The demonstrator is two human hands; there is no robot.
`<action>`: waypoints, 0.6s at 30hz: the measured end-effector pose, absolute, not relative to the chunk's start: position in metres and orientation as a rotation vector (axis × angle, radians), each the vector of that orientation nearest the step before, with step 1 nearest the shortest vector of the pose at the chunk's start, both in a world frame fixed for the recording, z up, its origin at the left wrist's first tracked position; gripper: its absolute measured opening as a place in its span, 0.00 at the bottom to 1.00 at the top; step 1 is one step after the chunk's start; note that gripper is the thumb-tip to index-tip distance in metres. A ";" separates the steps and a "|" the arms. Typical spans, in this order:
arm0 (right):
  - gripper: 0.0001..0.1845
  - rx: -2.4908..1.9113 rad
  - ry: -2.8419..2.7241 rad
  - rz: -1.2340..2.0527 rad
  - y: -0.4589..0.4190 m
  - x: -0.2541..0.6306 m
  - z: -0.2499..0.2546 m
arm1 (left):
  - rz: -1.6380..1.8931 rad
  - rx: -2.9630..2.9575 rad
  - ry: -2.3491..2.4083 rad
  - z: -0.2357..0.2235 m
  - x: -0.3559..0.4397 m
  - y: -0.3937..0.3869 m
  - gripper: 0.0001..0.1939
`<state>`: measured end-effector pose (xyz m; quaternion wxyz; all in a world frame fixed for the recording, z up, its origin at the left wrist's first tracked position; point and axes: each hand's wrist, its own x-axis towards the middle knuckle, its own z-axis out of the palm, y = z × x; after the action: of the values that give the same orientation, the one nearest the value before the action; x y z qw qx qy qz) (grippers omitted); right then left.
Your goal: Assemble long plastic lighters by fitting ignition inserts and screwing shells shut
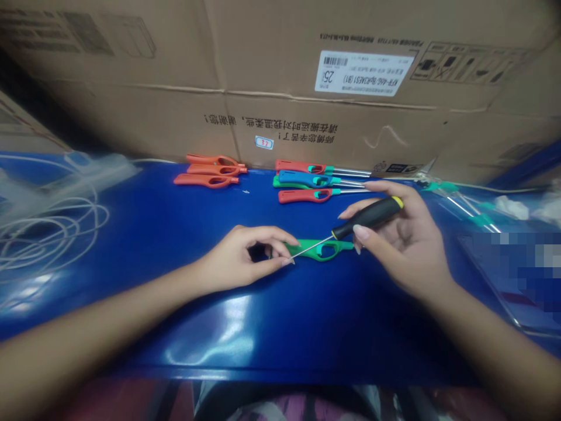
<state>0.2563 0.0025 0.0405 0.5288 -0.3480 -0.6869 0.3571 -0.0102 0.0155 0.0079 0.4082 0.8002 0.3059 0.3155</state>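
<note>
My right hand (401, 237) is closed around the black handle of a screwdriver (366, 219) with a yellow end. Its thin shaft slants down to the left, and the tip meets my left fingertips. Beneath the shaft lies a green lighter casing (313, 249) with a trigger opening and no metal tube. My left hand (249, 254) pinches around the left end of this casing, thumb on the near side and fingers over the top. Those fingers hide the casing's left end and the exact spot under the screwdriver tip.
Several orange lighter casings (208, 181) lie at the back left. Red, blue and green lighters with metal tubes (304, 196) lie behind my hands. Metal tubes with green fittings (464, 202) are at the right, coiled white tubing (52, 234) at the left. A cardboard box (272, 70) stands behind.
</note>
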 end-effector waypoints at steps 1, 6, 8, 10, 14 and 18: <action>0.23 -0.818 -1.643 0.856 0.002 0.256 0.040 | 0.780 2.014 0.787 0.008 -0.010 0.015 0.14; 0.27 -0.781 -1.658 0.813 0.000 0.256 0.036 | 0.746 2.004 0.829 0.007 -0.008 0.013 0.14; 0.27 -0.767 -1.666 0.778 -0.001 0.256 0.035 | 0.743 2.006 0.825 0.007 -0.007 0.012 0.14; 0.27 -0.756 -1.677 0.751 -0.002 0.256 0.036 | 0.735 2.028 0.810 0.008 -0.007 0.011 0.15; 0.27 -0.744 -1.652 0.702 -0.001 0.256 0.039 | 0.775 2.132 0.869 0.013 -0.010 0.012 0.17; 0.26 -0.787 -1.602 0.582 -0.002 0.259 0.043 | 0.750 2.345 0.964 0.018 -0.016 0.019 0.20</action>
<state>0.2591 -0.0016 0.0431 0.5907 -0.3383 -0.6885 0.2502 -0.0160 0.0194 0.0181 0.2462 0.8596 0.3533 0.2750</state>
